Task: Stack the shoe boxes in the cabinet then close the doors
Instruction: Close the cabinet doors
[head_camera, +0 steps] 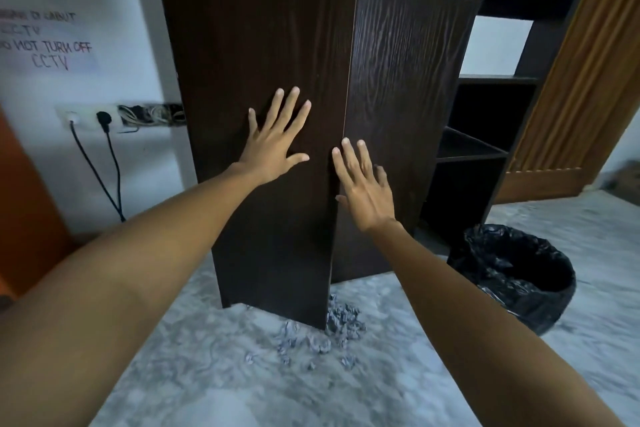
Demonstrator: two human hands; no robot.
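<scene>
From the head view, a tall dark brown wood-grain cabinet [277,45] is seen standing on a grey marbled floor [207,374]. Its two doors meet along a thin vertical seam; the left door [242,28] and the right door [408,62] appear shut or very nearly so, with the left door's lower edge standing slightly forward of the right one near the floor. No shoe boxes are visible; the cabinet's inside is hidden behind the doors.

The left hand [273,146] is laid flat on the left door, its fingers [294,104] straight and spread wide, the thumb pointing toward the seam. The right hand [363,184] is placed against the right door just beside the seam, its fingers [349,156] straight and held close together, the fingertips touching the wood.

A scatter of small grey crumpled scraps [329,329] lies on the floor at the foot of the doors. To the right of the cabinet, dark open shelves [485,142] are seen, and in front of them a round bin lined with a black plastic bag [519,274]. On the white wall to the left, a socket strip with two black cables [104,121] and a handwritten paper notice [48,42] are seen.
</scene>
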